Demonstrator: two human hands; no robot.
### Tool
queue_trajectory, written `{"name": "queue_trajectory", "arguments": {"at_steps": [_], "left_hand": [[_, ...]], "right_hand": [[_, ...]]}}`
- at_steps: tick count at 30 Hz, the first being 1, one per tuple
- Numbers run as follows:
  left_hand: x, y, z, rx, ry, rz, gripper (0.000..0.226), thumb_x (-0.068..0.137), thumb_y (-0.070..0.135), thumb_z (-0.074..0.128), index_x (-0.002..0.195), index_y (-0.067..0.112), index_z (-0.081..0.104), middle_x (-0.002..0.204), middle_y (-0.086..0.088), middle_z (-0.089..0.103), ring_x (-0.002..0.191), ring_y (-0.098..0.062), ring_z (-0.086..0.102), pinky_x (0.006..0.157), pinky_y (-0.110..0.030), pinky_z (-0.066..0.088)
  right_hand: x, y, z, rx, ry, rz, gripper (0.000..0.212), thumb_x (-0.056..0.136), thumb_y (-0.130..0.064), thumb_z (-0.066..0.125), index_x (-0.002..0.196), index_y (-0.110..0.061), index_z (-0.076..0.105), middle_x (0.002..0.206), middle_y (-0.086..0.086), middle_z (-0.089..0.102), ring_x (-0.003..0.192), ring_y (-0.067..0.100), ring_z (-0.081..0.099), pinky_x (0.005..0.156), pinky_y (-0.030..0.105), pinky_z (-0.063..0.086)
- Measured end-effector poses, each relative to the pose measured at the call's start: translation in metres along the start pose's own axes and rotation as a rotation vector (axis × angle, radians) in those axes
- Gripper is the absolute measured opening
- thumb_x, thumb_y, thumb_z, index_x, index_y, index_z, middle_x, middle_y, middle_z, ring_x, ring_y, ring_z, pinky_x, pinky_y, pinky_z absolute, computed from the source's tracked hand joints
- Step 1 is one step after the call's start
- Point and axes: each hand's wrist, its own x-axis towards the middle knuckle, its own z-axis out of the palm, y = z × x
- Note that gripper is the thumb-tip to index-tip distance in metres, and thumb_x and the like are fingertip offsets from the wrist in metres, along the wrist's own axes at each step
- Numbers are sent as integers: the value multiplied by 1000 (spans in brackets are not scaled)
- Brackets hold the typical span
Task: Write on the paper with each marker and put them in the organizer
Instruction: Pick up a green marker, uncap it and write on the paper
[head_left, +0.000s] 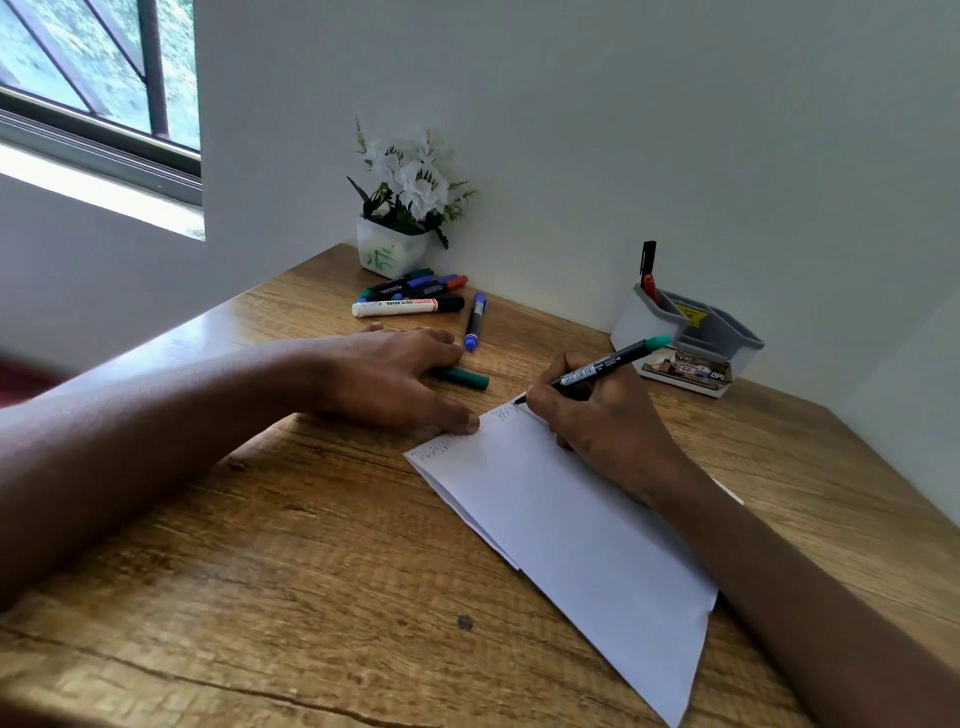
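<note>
The green marker (597, 370) is in the right hand (605, 423). The grip is tight around it, fingers curled low on the barrel, so the tip touches the far corner of the paper (571, 530) to write. The marker leans back and to the right, like a pen does when you write.

The left hand (384, 374) lies flat with its fingers out, holding nothing. Its thumb presses the paper's far left edge, likely to stop it from sliding. The green cap (462, 376) lies just by those fingers, partly under them.

Farther back a pile of markers (410, 296) waits by the flower pot (392, 252), with a blue marker (475, 322) beside it. The organizer (717, 338) stands at the far right of the table (260, 571), with a red marker (649, 288) and a black pen (648, 257) in it.

The words on the paper are too faint to read. The right hand hides part of the writing.
</note>
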Motion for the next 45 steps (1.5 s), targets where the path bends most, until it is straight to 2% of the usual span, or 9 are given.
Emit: {"name": "queue_trajectory", "arguments": {"at_steps": [8, 12, 19, 26, 34, 37, 40, 42, 45], "left_hand": [[1, 0, 0, 0, -4, -8, 90, 88, 69, 58, 161, 34, 19, 170, 15, 10, 154, -17, 18, 125, -44, 22], [1, -1, 1, -6, -4, -10, 90, 88, 68, 58, 161, 34, 19, 170, 15, 9, 154, -17, 18, 125, -44, 23], [0, 1, 0, -10, -8, -14, 89, 89, 67, 57, 161, 34, 19, 170, 14, 9, 154, -17, 19, 124, -42, 23], [-2, 3, -1, -13, -12, -9, 87, 90, 66, 58, 161, 32, 20, 170, 14, 10, 154, -18, 20, 124, -46, 24], [-1, 0, -1, -7, -12, -2, 93, 84, 74, 58, 160, 36, 21, 169, 15, 11, 154, -15, 18, 125, -42, 21], [-3, 0, -1, -119, 57, 36, 79, 88, 62, 65, 156, 37, 33, 163, 12, 31, 145, -9, 33, 119, -35, 31], [-2, -2, 6, -154, 267, 72, 53, 93, 46, 66, 144, 40, 51, 150, 12, 50, 133, -5, 46, 111, -33, 41], [2, -6, 10, -55, 386, 95, 41, 90, 48, 69, 131, 43, 62, 140, 17, 60, 128, -7, 54, 106, -34, 47], [6, -5, 11, 9, 436, 96, 22, 86, 49, 73, 108, 46, 71, 121, 24, 66, 114, -3, 59, 94, -29, 50]], "right_hand": [[1, 0, 2, 32, 52, 32, 23, 87, -9, 71, 67, -12, 59, 48, -4, 56, 40, 8, 50, 44, 21, 43], [2, 0, 2, 18, 64, 43, 17, 85, -12, 74, 71, -9, 64, 48, -8, 57, 41, 8, 51, 45, 23, 44], [2, 0, 2, 40, 60, 63, 19, 87, -9, 73, 73, -1, 62, 51, 4, 57, 42, 14, 51, 42, 23, 43], [0, -2, 2, 76, 42, 96, 17, 88, -8, 73, 74, -5, 63, 52, 3, 59, 40, 9, 52, 40, 17, 40], [1, -2, 0, 148, 90, 200, 15, 89, -10, 70, 76, -10, 64, 59, 4, 66, 47, 14, 59, 43, 23, 46], [3, 1, -6, 430, 140, 259, 13, 91, -5, 68, 79, -9, 66, 62, 7, 68, 53, 17, 62, 45, 24, 49], [2, 3, -13, 636, 79, 236, 11, 93, 1, 61, 94, -3, 72, 71, 11, 70, 61, 20, 66, 50, 23, 52], [2, 4, -15, 700, 15, 218, 18, 96, -4, 57, 101, -4, 74, 80, 12, 73, 69, 19, 69, 56, 23, 53], [1, 5, -18, 686, -64, 195, 27, 100, -16, 52, 102, -9, 78, 89, 13, 76, 78, 18, 71, 62, 26, 53]]}}
